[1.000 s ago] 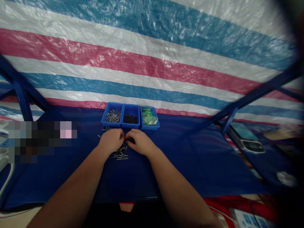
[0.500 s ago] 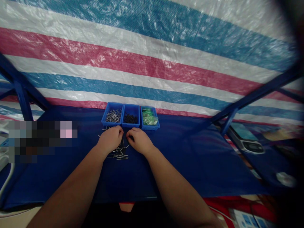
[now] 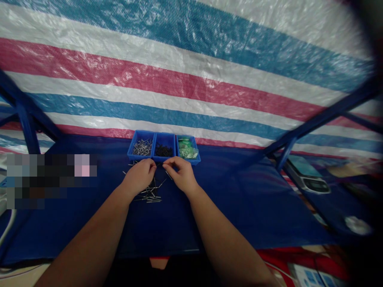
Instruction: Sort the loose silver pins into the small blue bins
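Thin metal pins point(image 3: 152, 195) lie scattered on the blue table, partly under my left hand point(image 3: 140, 177). That hand is closed, and what its fingers pinch is too small to make out. Just to its right, my right hand point(image 3: 181, 173) pinches a thin metal pin point(image 3: 169, 175) between thumb and fingers. Behind the hands stand three blue bins: the left bin point(image 3: 143, 147) holds many metal pins, the middle bin point(image 3: 163, 150) small black parts, and the right bin point(image 3: 188, 151) green and clear plastic bags.
The blue table point(image 3: 239, 203) extends to both sides. A digital scale point(image 3: 314, 183) sits at the right beyond a blue metal frame point(image 3: 287, 137). A striped tarp point(image 3: 179, 83) hangs behind the bins. A blurred-out patch covers objects at the left.
My right hand has shifted slightly right and up, and a metal pin now shows below its fingers. My left hand has barely moved.
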`<state>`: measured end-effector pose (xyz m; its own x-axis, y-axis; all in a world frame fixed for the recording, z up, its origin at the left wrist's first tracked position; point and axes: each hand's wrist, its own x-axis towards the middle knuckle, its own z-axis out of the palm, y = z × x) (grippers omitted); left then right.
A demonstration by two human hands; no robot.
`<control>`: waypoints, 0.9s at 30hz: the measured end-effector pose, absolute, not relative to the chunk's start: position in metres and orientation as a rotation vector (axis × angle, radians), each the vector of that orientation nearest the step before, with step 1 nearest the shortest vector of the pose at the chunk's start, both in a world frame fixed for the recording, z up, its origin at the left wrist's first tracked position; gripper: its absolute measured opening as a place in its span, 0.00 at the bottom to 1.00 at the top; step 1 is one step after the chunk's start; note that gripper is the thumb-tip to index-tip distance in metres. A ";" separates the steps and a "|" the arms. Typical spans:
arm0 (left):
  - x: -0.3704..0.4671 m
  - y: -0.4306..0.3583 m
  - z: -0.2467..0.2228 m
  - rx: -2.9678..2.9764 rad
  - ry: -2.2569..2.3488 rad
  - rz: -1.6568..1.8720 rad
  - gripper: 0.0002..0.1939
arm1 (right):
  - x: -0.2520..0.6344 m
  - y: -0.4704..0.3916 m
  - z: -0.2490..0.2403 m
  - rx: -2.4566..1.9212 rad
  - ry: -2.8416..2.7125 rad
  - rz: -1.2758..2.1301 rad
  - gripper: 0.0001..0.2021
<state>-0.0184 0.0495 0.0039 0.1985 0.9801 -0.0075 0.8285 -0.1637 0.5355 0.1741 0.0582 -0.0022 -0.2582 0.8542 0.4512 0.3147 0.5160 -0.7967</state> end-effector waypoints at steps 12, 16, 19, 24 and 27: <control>-0.018 0.047 0.009 2.067 1.604 0.521 0.09 | 0.178 0.062 -0.001 -1.018 -1.817 0.592 0.13; -0.016 0.046 0.013 2.052 1.480 0.669 0.08 | 0.179 0.055 0.006 -0.982 -1.941 0.727 0.12; -0.012 0.044 0.016 2.072 1.373 0.736 0.08 | 0.176 0.054 0.003 -0.966 -1.887 0.901 0.07; -0.010 0.043 0.017 2.055 1.371 0.737 0.09 | 0.173 0.057 -0.006 -0.948 -1.720 1.087 0.07; -0.017 0.046 0.014 2.057 1.482 0.699 0.07 | 0.177 0.057 -0.007 -0.921 -1.656 1.090 0.07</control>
